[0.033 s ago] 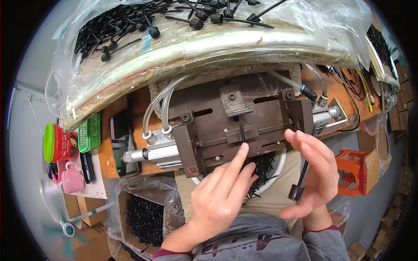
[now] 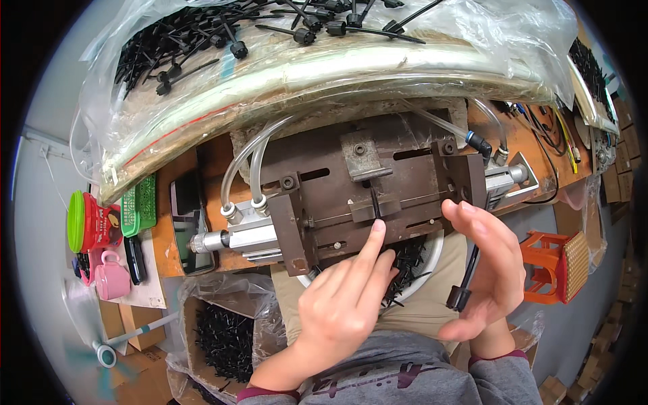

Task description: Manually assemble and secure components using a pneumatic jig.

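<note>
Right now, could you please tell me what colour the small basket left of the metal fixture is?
Green; the basket shows best in the head view.

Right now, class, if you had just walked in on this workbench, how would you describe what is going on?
A person sits at a brown metal clamping fixture fitted with clear plastic hoses. The left hand presses its index finger at the fixture's central slot, where a thin black piece stands. The right hand holds a slim black plastic tie, its head hanging down. More black ties fill a white bowl on the lap and a clear plastic bag behind the fixture.
</note>
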Demonstrator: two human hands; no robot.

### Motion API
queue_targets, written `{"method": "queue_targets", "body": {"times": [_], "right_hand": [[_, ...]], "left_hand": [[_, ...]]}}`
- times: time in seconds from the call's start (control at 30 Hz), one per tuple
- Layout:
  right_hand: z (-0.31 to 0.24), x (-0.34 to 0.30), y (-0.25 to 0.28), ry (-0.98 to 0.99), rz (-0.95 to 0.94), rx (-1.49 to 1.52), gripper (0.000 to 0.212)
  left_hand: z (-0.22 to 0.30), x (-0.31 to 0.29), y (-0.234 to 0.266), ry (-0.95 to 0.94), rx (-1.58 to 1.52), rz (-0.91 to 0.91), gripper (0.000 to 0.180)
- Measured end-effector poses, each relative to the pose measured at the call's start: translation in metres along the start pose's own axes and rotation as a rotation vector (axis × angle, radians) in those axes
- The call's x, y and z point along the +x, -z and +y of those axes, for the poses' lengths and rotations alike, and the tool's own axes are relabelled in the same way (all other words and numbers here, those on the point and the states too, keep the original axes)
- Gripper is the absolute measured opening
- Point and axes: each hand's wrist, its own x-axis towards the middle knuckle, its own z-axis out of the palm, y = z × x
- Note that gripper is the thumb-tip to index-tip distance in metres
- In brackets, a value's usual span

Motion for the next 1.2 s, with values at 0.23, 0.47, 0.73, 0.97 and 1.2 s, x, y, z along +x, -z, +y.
{"method": "queue_targets", "body": {"times": [0.23,0.47,0.73,0.97,1.2], "right_hand": [[0.004,-0.005,0.003,-0.049,-0.053,0.081,0.05],[-0.007,0.002,0.002,-0.08,-0.252,-0.245,0.027],[0.0,-0.002,-0.022,0.09,-0.43,-0.484,0.012],[-0.01,0.014,-0.028,0.068,-0.524,-0.606,0.009],[-0.018,0.03,-0.015,-0.015,-0.56,-0.532,0.025]], "left_hand": [[0.001,0.013,0.003,-0.052,0.179,-0.122,0.03],[-0.007,0.032,0.035,-0.024,-0.127,-0.125,0.03],[-0.066,0.143,0.068,-0.209,0.261,0.265,0.025],[-0.105,0.195,0.044,0.028,0.184,0.08,0.044],[-0.097,0.188,0.057,0.074,0.083,0.09,0.029]]}}
